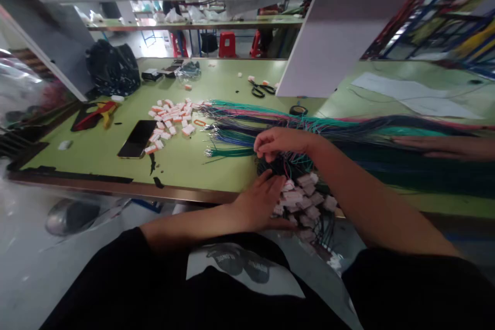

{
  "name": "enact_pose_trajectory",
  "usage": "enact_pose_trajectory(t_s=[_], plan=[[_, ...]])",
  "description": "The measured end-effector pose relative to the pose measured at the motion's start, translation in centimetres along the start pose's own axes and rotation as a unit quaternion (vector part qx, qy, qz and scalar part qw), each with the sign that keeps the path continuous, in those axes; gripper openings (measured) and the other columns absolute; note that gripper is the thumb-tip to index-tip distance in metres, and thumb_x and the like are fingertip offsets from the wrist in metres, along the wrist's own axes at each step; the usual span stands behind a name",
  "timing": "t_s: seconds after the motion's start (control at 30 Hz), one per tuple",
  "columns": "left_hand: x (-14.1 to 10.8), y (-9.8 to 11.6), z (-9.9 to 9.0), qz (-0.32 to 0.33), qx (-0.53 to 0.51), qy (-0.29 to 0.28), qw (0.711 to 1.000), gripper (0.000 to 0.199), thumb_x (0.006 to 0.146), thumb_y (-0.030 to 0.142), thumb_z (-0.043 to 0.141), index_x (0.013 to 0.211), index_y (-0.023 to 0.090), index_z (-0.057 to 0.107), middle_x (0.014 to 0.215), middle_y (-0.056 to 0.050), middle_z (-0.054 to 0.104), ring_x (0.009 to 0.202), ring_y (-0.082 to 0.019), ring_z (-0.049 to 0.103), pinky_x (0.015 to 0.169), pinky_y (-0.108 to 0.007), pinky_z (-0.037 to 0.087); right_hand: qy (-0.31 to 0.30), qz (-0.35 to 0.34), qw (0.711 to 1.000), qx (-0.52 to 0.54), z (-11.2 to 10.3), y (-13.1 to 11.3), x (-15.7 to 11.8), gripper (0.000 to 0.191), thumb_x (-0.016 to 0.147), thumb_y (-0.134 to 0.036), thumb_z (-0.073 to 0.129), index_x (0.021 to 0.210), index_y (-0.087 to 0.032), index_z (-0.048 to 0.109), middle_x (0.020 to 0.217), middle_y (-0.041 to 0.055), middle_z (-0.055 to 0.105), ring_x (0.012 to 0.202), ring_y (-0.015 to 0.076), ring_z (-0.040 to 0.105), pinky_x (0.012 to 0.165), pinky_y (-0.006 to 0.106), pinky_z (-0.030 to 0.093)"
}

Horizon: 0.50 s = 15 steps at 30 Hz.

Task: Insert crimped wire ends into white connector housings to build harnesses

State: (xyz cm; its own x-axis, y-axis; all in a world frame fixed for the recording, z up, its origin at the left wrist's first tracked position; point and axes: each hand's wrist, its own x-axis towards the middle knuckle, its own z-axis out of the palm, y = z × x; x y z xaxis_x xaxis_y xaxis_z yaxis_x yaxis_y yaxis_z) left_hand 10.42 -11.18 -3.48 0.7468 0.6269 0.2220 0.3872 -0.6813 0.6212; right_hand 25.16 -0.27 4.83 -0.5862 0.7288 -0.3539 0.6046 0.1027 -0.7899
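My left hand [263,203] lies with fingers spread against the left side of a bundle of white plastic connectors [303,198], which hangs over the table's front edge. Just above it is my right hand [284,142], its fingers curled into a pinch; what lies between them is too small to make out. Beneath and behind that hand run long bundled wires [247,113] in green, blue, pink and dark colours. Their metal-tipped ends [209,153] point left. Close to these ends sits a loose pile of white and orange connector housings [172,116].
A phone [137,139] lies left of the pile. Black scissors [262,88] and a tape roll [298,110] are farther back. A black bag [113,68] stands by the left partition. At the right, another person's hand [436,147] rests on the wires.
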Motion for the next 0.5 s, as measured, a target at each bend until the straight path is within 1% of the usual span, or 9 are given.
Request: enact_pose_trajectory(t_s=[0.03,0.1,0.17,0.23,0.3,0.37,0.43,0.47,0.5], plan=[[0.2,0.2,0.7,-0.003,0.031,0.002,1.000,0.088,0.072,0.050,0.066,0.139,0.006,0.029,0.143,-0.023,0.038,0.141,-0.031,0.020,0.114,-0.048,0.018,0.030,-0.028,0.997,-0.071,0.4,-0.5,1.0,0.015,0.074,-0.028,0.060,0.082,-0.016,0.063,0.075,0.0024,0.067,0.059,0.0099,0.058,0.059,0.023,0.044],[0.4,0.6,1.4,-0.010,0.066,0.005,0.998,0.091,0.073,0.054,0.062,0.139,0.003,0.026,0.143,-0.025,0.036,0.141,-0.032,0.017,0.114,-0.049,0.019,0.058,-0.099,0.971,-0.210,1.8,-1.2,3.3,0.014,0.074,-0.024,0.057,0.083,-0.015,0.065,0.080,0.0036,0.067,0.066,0.0122,0.058,0.063,0.024,0.043],[0.1,0.7,1.2,-0.007,0.069,0.005,0.998,0.093,0.072,0.056,0.062,0.139,0.003,0.026,0.144,-0.025,0.035,0.141,-0.033,0.019,0.114,-0.049,0.022,0.044,-0.148,0.933,-0.325,3.7,-1.5,5.5,0.015,0.074,-0.020,0.056,0.085,-0.015,0.066,0.088,0.0061,0.067,0.075,0.0156,0.058,0.067,0.025,0.041],[-0.7,0.2,0.2,0.019,0.056,0.006,0.998,0.088,0.073,0.054,0.062,0.138,0.005,0.030,0.144,-0.024,0.037,0.139,-0.032,0.026,0.113,-0.047,0.026,0.042,-0.159,0.900,-0.403,5.4,-1.4,7.0,0.015,0.076,-0.016,0.053,0.085,-0.015,0.065,0.091,0.0085,0.066,0.080,0.0172,0.057,0.068,0.026,0.039],[-2.0,-1.0,-1.7,0.056,0.047,0.018,0.997,0.071,0.079,0.049,0.057,0.134,0.008,0.039,0.139,-0.021,0.044,0.134,-0.029,0.035,0.111,-0.045,0.030,0.050,-0.151,0.882,-0.443,6.4,-1.2,7.7,0.017,0.080,-0.014,0.047,0.080,-0.015,0.064,0.088,0.0085,0.065,0.078,0.0169,0.056,0.067,0.026,0.037],[-3.6,-3.1,-4.4,0.046,0.056,0.077,0.994,0.046,0.086,0.040,0.048,0.123,0.013,0.052,0.131,-0.016,0.054,0.127,-0.024,0.046,0.107,-0.042,0.036,0.051,-0.143,0.877,-0.455,6.7,-0.9,7.7,0.019,0.082,-0.014,0.044,0.078,-0.016,0.063,0.083,0.0073,0.064,0.075,0.0162,0.055,0.064,0.026,0.035],[-5.3,-5.7,-7.9,-0.033,0.093,0.146,0.984,0.035,0.087,0.030,0.045,0.115,0.013,0.058,0.120,-0.015,0.062,0.115,-0.022,0.056,0.100,-0.039,0.043,0.060,-0.134,0.873,-0.465,6.6,-0.5,7.6,0.019,0.082,-0.014,0.044,0.078,-0.016,0.063,0.083,0.0069,0.063,0.074,0.0161,0.054,0.060,0.026,0.033],[-6.1,-7.1,-9.8,-0.101,0.130,0.180,0.970,0.032,0.086,0.025,0.045,0.112,0.013,0.060,0.114,-0.014,0.064,0.109,-0.022,0.059,0.096,-0.037,0.045,0.067,-0.131,0.870,-0.471,6.5,-0.4,7.5,0.019,0.082,-0.014,0.044,0.080,-0.016,0.063,0.084,0.0073,0.063,0.075,0.0164,0.054,0.059,0.026,0.033],[-6.9,-8.4,-11.6,-0.181,0.181,0.204,0.945,0.031,0.084,0.019,0.045,0.111,0.013,0.060,0.114,-0.014,0.064,0.107,-0.022,0.059,0.095,-0.038,0.046,0.077,-0.132,0.865,-0.479,6.4,-0.2,7.4,0.018,0.083,-0.015,0.044,0.083,-0.016,0.063,0.087,0.0080,0.063,0.077,0.0169,0.055,0.059,0.026,0.032]])
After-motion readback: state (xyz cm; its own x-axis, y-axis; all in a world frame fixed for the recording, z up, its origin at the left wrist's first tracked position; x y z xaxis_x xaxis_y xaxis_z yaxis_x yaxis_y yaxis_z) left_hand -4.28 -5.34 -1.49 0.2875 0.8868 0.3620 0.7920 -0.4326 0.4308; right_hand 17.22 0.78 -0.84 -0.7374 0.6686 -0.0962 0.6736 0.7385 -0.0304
